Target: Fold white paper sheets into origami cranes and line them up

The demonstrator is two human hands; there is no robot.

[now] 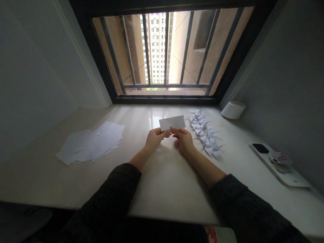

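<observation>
A folded sheet of white paper (172,122), now a narrow rectangle, is held a little above the sill in front of the window. My left hand (155,138) pinches its lower edge near the left and middle. From the other side my right hand (184,137) grips the same lower edge, the thumbs almost meeting. Just right of my right hand stand several folded paper cranes (204,132) in a loose cluster of rows. Loose white paper sheets (99,141) lie in an overlapping pile to the left.
A white cylindrical object (233,109) leans at the back right by the wall. A phone (280,167) with a cartoon-like grip on its back lies at the right edge. The pale sill (164,192) ends near my body. A barred window (159,54) is behind.
</observation>
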